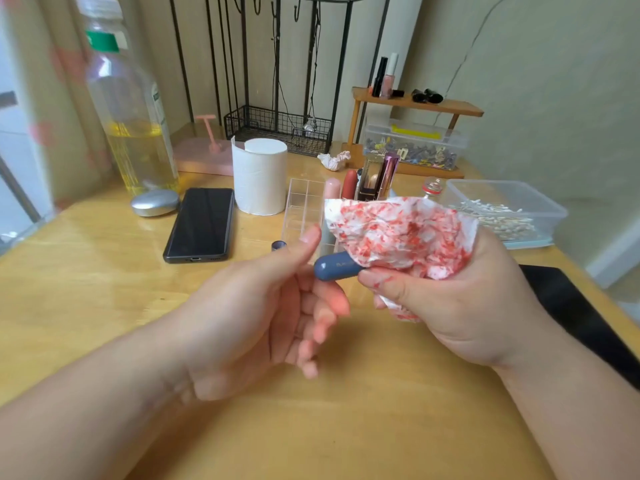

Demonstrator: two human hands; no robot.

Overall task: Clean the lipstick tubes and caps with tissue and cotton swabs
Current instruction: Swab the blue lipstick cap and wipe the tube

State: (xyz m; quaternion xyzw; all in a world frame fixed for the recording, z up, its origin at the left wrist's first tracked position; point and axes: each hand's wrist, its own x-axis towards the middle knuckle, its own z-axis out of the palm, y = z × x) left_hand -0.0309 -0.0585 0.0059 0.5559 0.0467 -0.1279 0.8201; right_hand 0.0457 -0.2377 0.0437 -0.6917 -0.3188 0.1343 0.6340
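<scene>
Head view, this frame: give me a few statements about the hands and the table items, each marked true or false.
1. The right hand grips a red-stained tissue wrapped over one end of a blue-grey lipstick tube. True.
2. The phone lies to the right of the tissue roll. False: it lies to the roll's left.
3. The cotton swabs lie in a clear plastic box. True.
4. The tissue roll lies on its side. False: it stands upright.
</scene>
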